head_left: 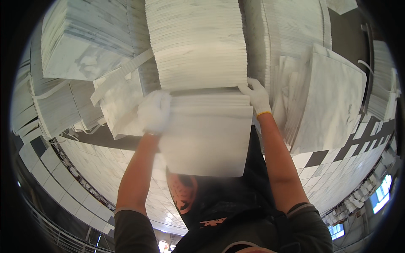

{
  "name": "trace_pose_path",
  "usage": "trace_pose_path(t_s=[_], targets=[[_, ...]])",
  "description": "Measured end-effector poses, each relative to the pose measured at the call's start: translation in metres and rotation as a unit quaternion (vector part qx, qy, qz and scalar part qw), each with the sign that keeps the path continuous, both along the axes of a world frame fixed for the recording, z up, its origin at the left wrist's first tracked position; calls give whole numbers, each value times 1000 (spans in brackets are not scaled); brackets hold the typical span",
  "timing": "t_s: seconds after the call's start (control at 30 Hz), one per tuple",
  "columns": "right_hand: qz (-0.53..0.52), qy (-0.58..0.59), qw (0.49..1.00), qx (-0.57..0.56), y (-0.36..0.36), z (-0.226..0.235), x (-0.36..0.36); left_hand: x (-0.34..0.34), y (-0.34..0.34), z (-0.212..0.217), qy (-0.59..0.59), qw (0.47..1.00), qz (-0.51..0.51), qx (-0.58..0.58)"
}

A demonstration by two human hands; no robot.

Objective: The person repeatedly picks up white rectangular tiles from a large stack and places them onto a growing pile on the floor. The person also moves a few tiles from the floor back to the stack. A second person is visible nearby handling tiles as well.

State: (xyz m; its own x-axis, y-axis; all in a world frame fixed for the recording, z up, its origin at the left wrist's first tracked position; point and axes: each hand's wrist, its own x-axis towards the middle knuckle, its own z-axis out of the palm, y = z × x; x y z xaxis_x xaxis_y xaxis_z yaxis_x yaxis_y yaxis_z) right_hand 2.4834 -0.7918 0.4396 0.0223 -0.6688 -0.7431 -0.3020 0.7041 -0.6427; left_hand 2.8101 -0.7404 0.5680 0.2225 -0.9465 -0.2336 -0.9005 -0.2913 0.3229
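Observation:
A small batch of pale marble tiles [206,139] leans toward my body, its broad face turned to me. Wearing a white glove, my left hand [155,111] is closed at the batch's left edge; motion blurs its fingers. My right hand [258,98], in a white glove with a yellow cuff, grips the far right corner, thumb over the top rim and forefinger reaching toward the row beyond. That long row of upright marble tiles [198,46] stands just past the batch, with a narrow dark gap between them.
More tile stacks stand close on both sides: a large block [84,55] at the left and leaning slabs [333,92] at the right. A pale strip [122,74] slants beside the left stack. Light floor tiles [101,156] with some dark squares spread below.

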Motion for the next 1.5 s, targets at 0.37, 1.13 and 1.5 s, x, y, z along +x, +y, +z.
trace_pose_path(t_s=[0.37, 1.13, 1.5], targets=[[35, 58, 983, -173, 35, -9, -1, 1, -3, -3, 16, 998, -13, 51], [-66, 85, 994, -9, 8, 3, 11, 3, 1, -4, 19, 999, -4, 51], [-116, 9, 993, -18, 6, -3, 11, 65, -46, -18, 203, 900, 148, 357]])
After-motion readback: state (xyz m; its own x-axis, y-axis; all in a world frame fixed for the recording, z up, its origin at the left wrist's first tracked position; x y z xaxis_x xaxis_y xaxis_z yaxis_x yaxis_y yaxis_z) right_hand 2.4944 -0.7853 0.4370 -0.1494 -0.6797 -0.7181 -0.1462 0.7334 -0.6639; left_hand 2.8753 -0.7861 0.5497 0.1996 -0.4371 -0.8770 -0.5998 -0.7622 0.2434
